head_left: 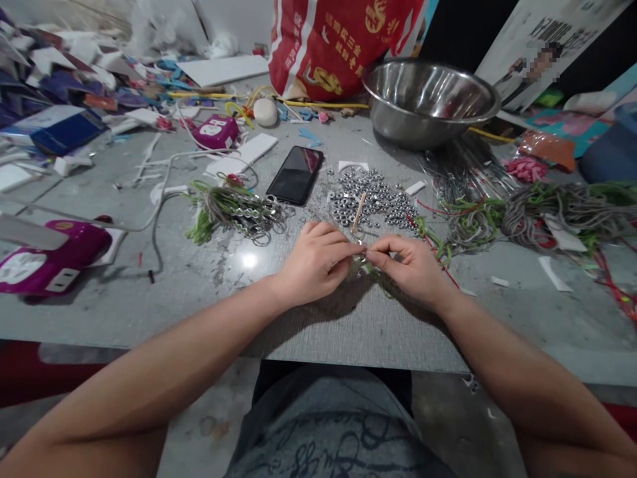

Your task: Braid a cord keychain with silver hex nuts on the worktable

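My left hand (321, 260) and my right hand (412, 267) meet fingertip to fingertip over the table. Both pinch a green cord (385, 284) with silvery pieces on it; the fingers hide most of it. Just beyond the fingertips lies a loose heap of small silver rings or nuts (361, 192), with a thin wooden stick (359, 211) resting on it. Left of the heap is a bundle of green and grey cords (219, 204) strung with silver pieces. More green and grey cords (537, 216) lie tangled to the right of my right hand.
A black phone (296, 174) lies beyond my left hand. At the back stand a steel bowl (423, 129) and a red bag (323, 50). Purple power strips (64, 255) with a white cable are at left. Scraps (64, 66) pile up at the far left.
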`<state>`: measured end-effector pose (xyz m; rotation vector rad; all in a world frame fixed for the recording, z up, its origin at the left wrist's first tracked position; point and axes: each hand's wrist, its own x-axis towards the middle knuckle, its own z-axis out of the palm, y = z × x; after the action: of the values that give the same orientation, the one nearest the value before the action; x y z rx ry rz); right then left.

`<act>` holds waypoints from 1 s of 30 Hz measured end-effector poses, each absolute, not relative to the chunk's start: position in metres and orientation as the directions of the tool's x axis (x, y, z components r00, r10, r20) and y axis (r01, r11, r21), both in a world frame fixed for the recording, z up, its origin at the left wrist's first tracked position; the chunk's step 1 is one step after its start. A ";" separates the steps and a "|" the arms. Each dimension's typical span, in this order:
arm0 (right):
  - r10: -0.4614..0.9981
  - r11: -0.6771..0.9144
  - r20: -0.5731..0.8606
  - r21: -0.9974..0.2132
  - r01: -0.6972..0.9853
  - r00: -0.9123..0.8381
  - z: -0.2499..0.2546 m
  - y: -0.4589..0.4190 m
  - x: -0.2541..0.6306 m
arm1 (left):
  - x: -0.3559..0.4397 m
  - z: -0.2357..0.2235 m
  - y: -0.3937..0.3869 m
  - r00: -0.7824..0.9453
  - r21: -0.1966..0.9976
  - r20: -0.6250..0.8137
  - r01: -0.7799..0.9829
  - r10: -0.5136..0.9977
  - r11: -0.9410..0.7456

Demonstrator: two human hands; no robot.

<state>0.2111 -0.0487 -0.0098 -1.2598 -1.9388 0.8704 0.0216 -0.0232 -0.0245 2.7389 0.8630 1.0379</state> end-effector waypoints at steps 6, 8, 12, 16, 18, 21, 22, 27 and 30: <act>0.904 0.406 0.221 -0.712 0.572 -0.367 -0.013 -0.047 0.212 | 0.020 -0.024 -0.024 0.568 0.486 0.568 0.353 0.596 -0.799; 0.884 0.450 0.239 -0.670 0.591 -0.401 -0.014 -0.047 0.211 | 0.021 -0.023 -0.025 0.558 0.650 0.473 0.302 0.682 -0.697; 0.879 0.459 0.221 -0.633 0.624 -0.422 -0.015 -0.047 0.210 | 0.019 -0.017 -0.026 0.608 0.832 0.252 0.261 0.753 -0.490; 0.875 0.462 0.204 -0.621 0.633 -0.439 -0.014 -0.047 0.210 | 0.019 -0.017 -0.024 0.633 0.730 0.286 0.342 0.720 -0.591; 0.871 0.469 0.201 -0.616 0.633 -0.449 -0.013 -0.047 0.211 | 0.020 -0.021 -0.023 0.637 0.655 0.340 0.367 0.692 -0.660; 0.867 0.474 0.194 -0.601 0.643 -0.458 -0.011 -0.046 0.212 | 0.021 -0.026 -0.022 0.647 0.579 0.371 0.400 0.666 -0.710; 0.867 0.475 0.187 -0.594 0.650 -0.462 -0.011 -0.046 0.212 | 0.021 -0.027 -0.022 0.647 0.561 0.375 0.411 0.663 -0.719; 0.864 0.485 0.097 -0.433 0.760 -0.495 -0.010 -0.046 0.214 | 0.019 -0.027 -0.021 0.664 0.492 0.350 0.470 0.660 -0.733; 0.842 0.531 0.060 -0.272 0.803 -0.536 -0.013 -0.047 0.214 | 0.017 -0.027 -0.020 0.681 0.464 0.326 0.489 0.656 -0.739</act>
<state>0.2139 -0.0466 -0.0133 -1.4034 -2.5831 0.3161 0.0175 -0.0202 -0.0266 2.5553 0.9017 0.6868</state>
